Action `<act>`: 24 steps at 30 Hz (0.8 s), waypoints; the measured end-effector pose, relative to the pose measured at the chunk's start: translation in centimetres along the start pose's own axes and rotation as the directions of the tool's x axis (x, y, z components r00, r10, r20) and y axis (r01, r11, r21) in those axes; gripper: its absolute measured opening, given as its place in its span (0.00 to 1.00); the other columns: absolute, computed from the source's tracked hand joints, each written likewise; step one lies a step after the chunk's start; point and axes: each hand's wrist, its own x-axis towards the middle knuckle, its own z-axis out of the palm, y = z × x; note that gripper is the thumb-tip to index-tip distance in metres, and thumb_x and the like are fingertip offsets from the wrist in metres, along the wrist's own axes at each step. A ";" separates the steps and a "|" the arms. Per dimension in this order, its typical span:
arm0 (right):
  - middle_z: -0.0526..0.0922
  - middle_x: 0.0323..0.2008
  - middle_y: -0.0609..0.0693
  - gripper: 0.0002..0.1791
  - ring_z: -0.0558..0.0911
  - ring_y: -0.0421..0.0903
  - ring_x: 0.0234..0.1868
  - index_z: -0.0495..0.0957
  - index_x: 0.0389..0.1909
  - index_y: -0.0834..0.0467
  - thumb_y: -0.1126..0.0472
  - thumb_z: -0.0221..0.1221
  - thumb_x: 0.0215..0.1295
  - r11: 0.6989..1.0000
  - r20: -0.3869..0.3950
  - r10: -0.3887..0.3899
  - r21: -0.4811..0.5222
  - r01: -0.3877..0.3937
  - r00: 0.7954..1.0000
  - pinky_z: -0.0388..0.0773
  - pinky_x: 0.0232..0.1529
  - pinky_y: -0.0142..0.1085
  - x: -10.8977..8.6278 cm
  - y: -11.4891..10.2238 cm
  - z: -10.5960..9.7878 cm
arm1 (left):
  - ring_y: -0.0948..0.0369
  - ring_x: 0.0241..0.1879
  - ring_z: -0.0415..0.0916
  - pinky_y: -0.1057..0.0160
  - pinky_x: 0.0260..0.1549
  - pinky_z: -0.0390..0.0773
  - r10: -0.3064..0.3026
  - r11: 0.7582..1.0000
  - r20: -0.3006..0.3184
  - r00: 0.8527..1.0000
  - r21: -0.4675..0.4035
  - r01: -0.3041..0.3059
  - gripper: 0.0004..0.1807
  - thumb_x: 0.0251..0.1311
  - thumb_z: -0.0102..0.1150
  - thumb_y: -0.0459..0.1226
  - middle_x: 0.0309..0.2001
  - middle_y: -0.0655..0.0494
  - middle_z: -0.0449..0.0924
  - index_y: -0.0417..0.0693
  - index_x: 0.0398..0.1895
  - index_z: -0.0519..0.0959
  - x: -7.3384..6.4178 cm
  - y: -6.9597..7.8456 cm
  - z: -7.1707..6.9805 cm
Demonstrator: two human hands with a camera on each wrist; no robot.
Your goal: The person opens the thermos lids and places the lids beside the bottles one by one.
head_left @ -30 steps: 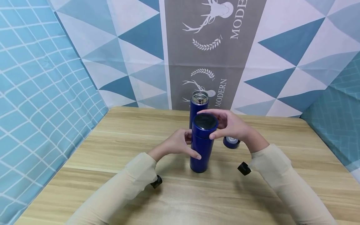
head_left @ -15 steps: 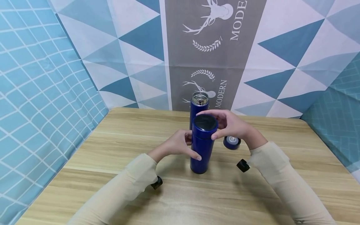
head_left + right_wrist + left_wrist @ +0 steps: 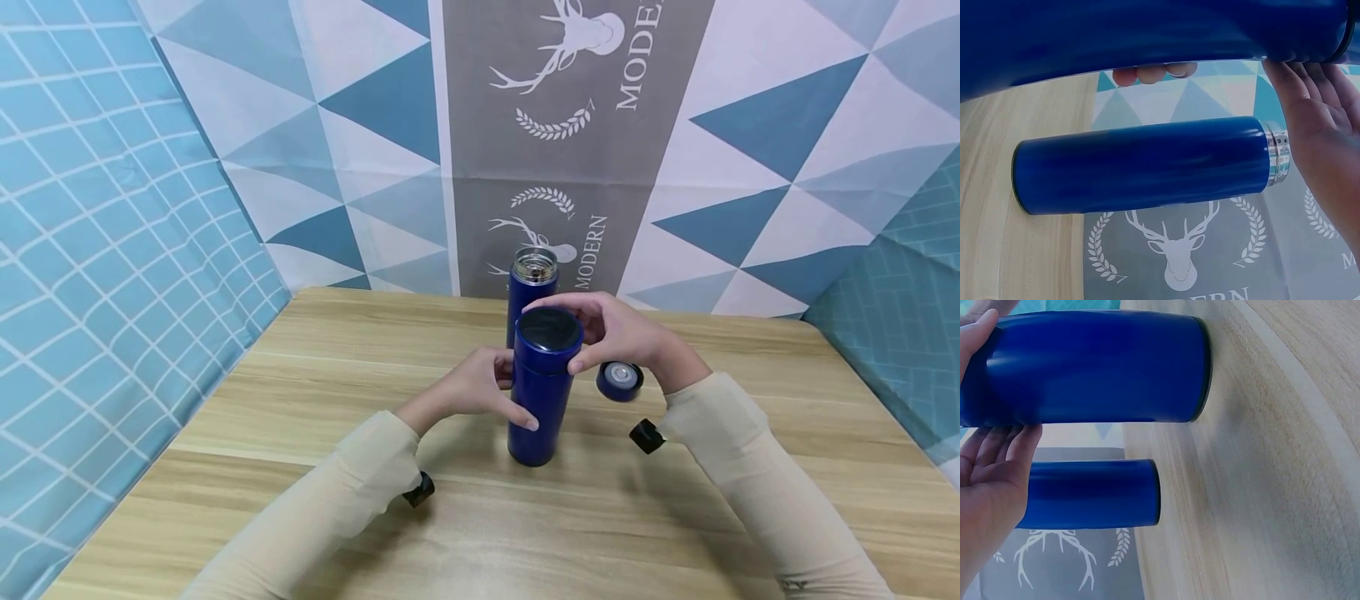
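A dark blue thermos flask (image 3: 538,408) stands upright near the middle of the table, with its black-topped lid (image 3: 550,330) on. My left hand (image 3: 476,385) grips the body, thumb on the near side and fingers behind. My right hand (image 3: 617,335) holds the lid from the right, thumb in front and fingers around the far side. Just behind stands a second blue flask (image 3: 1147,164), its bare steel neck (image 3: 536,265) uncovered. A loose blue cap (image 3: 620,382) lies to the right, its pale inner side up.
The wooden table (image 3: 322,375) reaches back to a patterned cloth wall (image 3: 540,150). Blue tiled cloth (image 3: 97,233) hangs along the left side, and teal cloth (image 3: 900,275) along the right. Both wrists wear small black cameras.
My right hand has turned slightly, its thumb shifting a little right along the lid. More of the loose cap shows now. The left hand and both flasks keep their places.
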 end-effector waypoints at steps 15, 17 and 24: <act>0.76 0.62 0.57 0.41 0.78 0.48 0.61 0.59 0.67 0.70 0.66 0.68 0.55 0.998 0.054 -0.030 0.062 0.027 0.998 0.79 0.57 0.36 0.1 0.9 -0.4 | 0.57 0.53 0.81 0.61 0.57 0.78 -0.020 1.000 -0.012 1.000 0.008 0.020 0.33 0.38 0.76 0.29 0.53 0.45 0.82 0.38 0.54 0.76 -0.1 0.0 0.0; 0.75 0.63 0.58 0.40 0.78 0.48 0.61 0.60 0.67 0.68 0.65 0.67 0.55 0.998 0.053 -0.029 0.059 0.026 0.998 0.79 0.58 0.36 0.1 0.9 -0.4 | 0.57 0.53 0.81 0.60 0.58 0.78 -0.017 1.000 -0.011 1.000 0.009 0.018 0.33 0.38 0.76 0.29 0.53 0.45 0.82 0.38 0.54 0.76 -0.1 0.0 0.1; 0.75 0.63 0.57 0.41 0.78 0.46 0.61 0.61 0.68 0.67 0.62 0.68 0.55 0.998 0.044 -0.019 0.058 0.016 0.999 0.79 0.58 0.36 0.0 0.9 -0.3 | 0.57 0.52 0.82 0.59 0.58 0.78 -0.018 1.000 -0.010 1.000 0.009 0.018 0.33 0.38 0.76 0.29 0.53 0.45 0.82 0.39 0.54 0.76 -0.1 0.0 0.0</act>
